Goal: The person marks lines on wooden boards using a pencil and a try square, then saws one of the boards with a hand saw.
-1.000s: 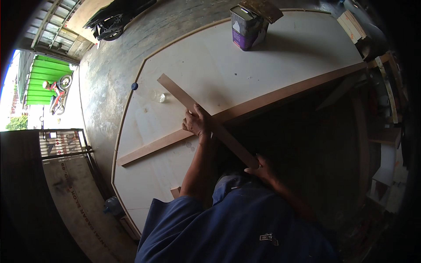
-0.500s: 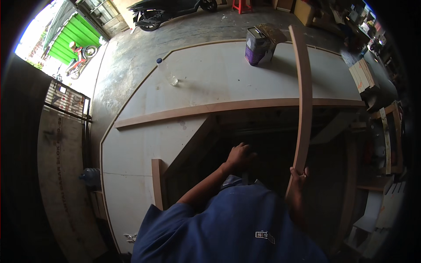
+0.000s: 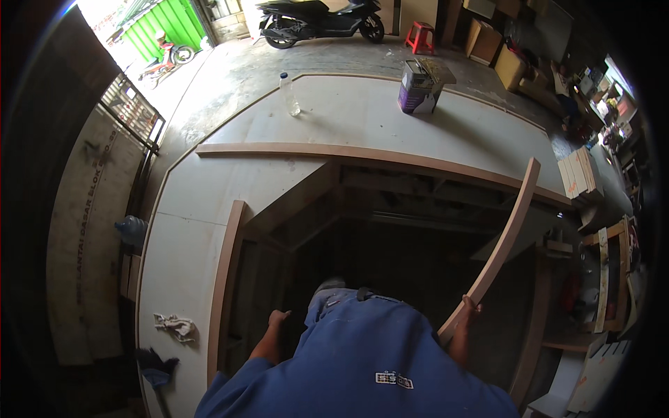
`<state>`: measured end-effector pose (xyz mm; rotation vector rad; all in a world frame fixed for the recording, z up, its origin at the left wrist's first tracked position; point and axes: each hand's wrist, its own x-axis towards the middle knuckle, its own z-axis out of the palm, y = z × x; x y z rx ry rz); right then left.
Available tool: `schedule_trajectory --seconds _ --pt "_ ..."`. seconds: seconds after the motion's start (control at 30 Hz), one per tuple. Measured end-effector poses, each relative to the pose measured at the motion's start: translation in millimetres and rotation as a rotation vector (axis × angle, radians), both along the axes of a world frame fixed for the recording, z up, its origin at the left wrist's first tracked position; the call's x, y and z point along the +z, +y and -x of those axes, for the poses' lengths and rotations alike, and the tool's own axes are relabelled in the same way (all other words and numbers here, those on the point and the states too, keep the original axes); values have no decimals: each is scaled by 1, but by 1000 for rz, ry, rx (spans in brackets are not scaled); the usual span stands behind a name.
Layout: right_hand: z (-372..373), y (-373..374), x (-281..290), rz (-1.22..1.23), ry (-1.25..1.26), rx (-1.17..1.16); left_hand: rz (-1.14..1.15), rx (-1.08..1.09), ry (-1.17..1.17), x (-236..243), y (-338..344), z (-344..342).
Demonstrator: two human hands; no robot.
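Note:
My right hand is closed around the lower part of a long, square-edged wooden strip, which slants up and away to the right. Its far end overlaps a second wooden strip lying along the inner edge of the white tabletop. My left hand hangs low over the dark opening in the table, its fingers loosely apart and nothing visible in them. Closest to it is a third wooden strip on the left arm of the tabletop.
A clear bottle and a purple-and-grey can stand on the far tabletop. A crumpled whitish cloth and a dark brush-like thing lie at left. Beyond are a black motorbike and a red stool. Stacked boards sit at right.
The held strip has swung from nearly upright to a rightward slant. My left hand has moved down and left. My view has turned left, bringing the cloth and brush-like thing into sight.

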<state>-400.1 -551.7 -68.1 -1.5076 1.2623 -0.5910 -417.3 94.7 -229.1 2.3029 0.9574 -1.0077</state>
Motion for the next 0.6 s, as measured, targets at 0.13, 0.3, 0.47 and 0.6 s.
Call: schedule_trajectory --seconds 0.13,0.3,0.47,0.6 --pt "24 -16 -24 36 204 -20 113 157 -46 -23 -23 31" --pt "64 -37 -61 -20 257 -16 238 102 -204 -10 -71 25" --pt "124 -27 -68 -91 365 -30 153 -81 -238 19 -96 46" --pt "180 -12 -53 -45 443 -42 149 27 -261 26 -100 101"
